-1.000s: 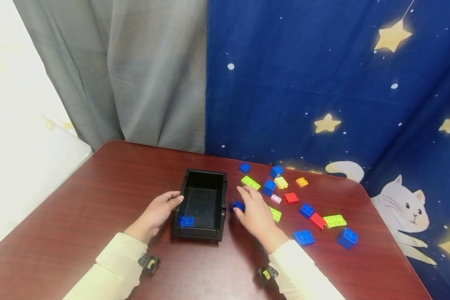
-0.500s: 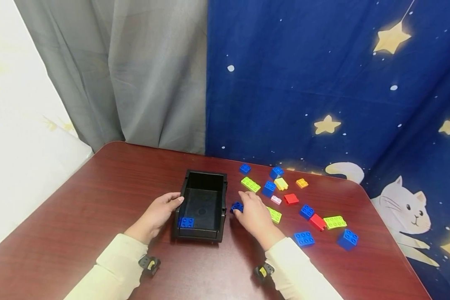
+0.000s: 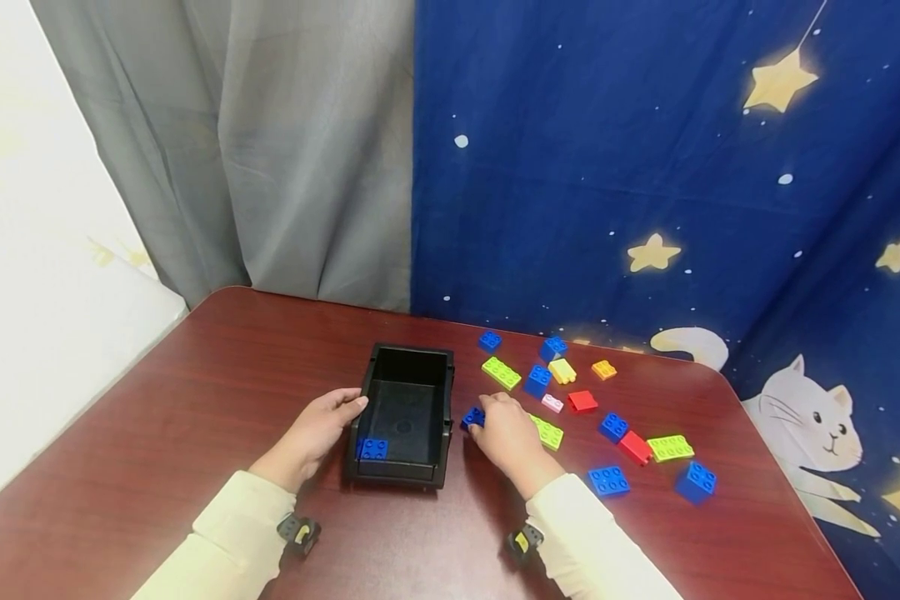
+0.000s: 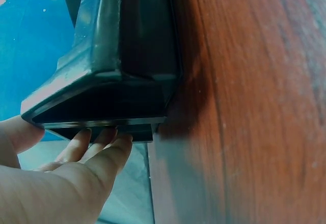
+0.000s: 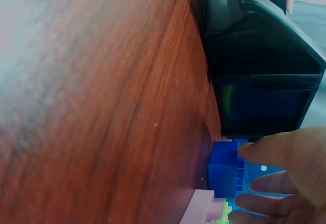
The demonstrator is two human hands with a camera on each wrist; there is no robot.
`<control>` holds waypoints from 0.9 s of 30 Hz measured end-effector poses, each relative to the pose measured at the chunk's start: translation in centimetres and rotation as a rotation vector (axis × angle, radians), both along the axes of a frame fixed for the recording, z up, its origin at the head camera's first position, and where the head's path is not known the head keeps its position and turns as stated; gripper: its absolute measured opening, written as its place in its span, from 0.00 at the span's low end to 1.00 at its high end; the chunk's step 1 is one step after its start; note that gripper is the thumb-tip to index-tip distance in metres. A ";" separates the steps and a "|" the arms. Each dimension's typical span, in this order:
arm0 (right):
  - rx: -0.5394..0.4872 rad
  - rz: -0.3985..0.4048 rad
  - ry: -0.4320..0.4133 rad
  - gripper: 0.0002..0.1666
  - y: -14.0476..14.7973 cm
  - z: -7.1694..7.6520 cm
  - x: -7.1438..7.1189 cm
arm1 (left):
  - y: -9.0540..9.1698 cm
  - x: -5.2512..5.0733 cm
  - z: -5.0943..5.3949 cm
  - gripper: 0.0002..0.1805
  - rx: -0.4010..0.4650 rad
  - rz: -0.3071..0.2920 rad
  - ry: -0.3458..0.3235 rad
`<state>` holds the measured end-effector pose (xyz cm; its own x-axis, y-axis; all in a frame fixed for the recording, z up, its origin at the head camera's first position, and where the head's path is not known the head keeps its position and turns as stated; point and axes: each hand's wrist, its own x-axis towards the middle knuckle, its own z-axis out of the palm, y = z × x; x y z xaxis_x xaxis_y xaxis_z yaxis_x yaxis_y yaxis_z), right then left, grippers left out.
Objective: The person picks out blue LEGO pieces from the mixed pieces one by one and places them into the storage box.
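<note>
A black open bin [image 3: 403,473] stands on the table with a blue brick [image 3: 373,448] in its near left corner. My left hand [image 3: 310,433] grips the bin's left side; in the left wrist view the hand [image 4: 76,173] has its thumb at the rim and its fingers against the wall of the bin [image 4: 107,56]. Just right of the bin, my right hand [image 3: 512,436] has thumb and fingertips around another blue brick [image 3: 472,417] on the table. The right wrist view shows the thumb of the hand [image 5: 300,173] at the studs of this brick [image 5: 221,170].
Loose bricks lie right of the bin: a green one [image 3: 547,431] beside the right hand, a pink one [image 3: 552,402], red ones [image 3: 582,401], a yellow one [image 3: 562,371], an orange one [image 3: 603,369] and several blue. Curtains hang behind the table [image 3: 217,400].
My right hand has moved slightly toward the near left, and its fingertips have closed in around the blue brick beside the bin. My left hand keeps its grip on the bin.
</note>
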<state>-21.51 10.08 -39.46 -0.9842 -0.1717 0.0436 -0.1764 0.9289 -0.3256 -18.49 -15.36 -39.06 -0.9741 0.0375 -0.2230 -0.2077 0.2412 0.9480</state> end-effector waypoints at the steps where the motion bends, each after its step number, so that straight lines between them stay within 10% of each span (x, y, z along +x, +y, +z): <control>1: 0.001 0.000 -0.002 0.30 0.0 0.0 0.0 | 0.0 0.0 0.0 0.27 0.002 0.000 0.000; 27: -0.002 0.009 -0.026 0.20 -0.1 -0.2 -0.2 | 0.0 0.0 0.0 0.27 0.007 0.006 0.002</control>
